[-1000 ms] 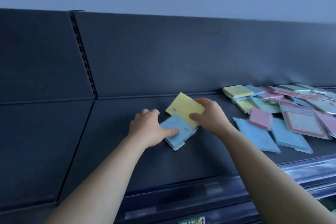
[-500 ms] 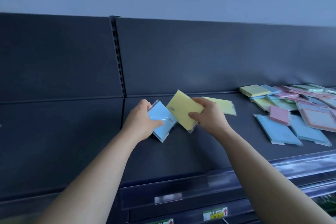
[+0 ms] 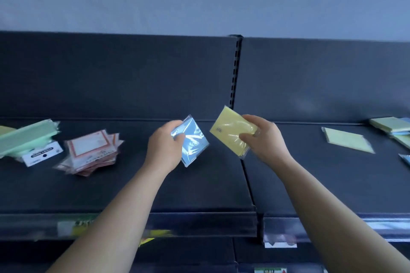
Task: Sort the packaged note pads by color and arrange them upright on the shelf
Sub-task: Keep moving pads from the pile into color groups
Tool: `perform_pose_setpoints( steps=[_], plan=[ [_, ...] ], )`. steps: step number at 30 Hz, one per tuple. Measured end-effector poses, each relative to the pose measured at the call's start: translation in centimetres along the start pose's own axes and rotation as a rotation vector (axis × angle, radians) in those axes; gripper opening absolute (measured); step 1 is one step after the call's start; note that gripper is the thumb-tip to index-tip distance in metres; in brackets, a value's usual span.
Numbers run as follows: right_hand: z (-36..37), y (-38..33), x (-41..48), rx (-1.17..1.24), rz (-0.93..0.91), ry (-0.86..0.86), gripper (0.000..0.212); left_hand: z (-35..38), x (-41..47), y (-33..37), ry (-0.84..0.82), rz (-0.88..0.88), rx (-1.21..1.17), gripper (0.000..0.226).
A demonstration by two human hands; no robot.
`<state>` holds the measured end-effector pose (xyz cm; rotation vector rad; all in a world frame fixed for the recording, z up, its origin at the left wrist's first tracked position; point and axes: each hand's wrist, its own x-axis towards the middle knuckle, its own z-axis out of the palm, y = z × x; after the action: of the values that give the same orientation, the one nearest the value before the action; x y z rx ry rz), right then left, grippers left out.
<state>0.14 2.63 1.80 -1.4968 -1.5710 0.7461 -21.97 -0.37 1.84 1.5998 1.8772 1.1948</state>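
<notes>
Seen from the head camera, the left hand (image 3: 164,144) gripped a square blue note pad in clear plastic wrap (image 3: 196,143), fingers curled round its edge, tilted above the dark grey metal shelf (image 3: 199,188). At its three o'clock, apart from it, the right hand (image 3: 264,139) pinched a tilted yellow wrapped note pad (image 3: 229,132). A fanned stack of red-bordered packets (image 3: 91,153) lay at nine o'clock, beside blurred, apparently green pads (image 3: 24,139). A pale green packet (image 3: 347,139) lay flat at three o'clock.

Nothing here can be read. The white label (image 3: 43,155) is blurred, and the yellow pad (image 3: 230,131) bears tiny illegible marks.
</notes>
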Motion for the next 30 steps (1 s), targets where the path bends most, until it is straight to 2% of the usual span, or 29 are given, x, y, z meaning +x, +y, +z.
perform_pose_setpoints(
  steps=[5,9,22,30],
  plan=[
    [4.8,-4.0,-0.1,-0.002,-0.078,-0.093,0.043,-4.6,0.0,-2.9,0.11,-0.049,0.047,0.037],
    [8.7,-6.3,0.1,0.012,-0.14,-0.194,0.045,-7.7,-0.1,-5.0,0.214,-0.168,0.056,0.045],
    [19.6,-10.9,-0.1,0.079,-0.288,-0.398,0.046,-15.2,-2.0,-11.5,0.455,-0.251,0.045,0.016],
    [27.3,-17.3,-0.1,0.069,-0.369,-0.402,0.044,-24.1,0.3,-16.9,0.574,-0.293,0.091,0.033]
  ],
)
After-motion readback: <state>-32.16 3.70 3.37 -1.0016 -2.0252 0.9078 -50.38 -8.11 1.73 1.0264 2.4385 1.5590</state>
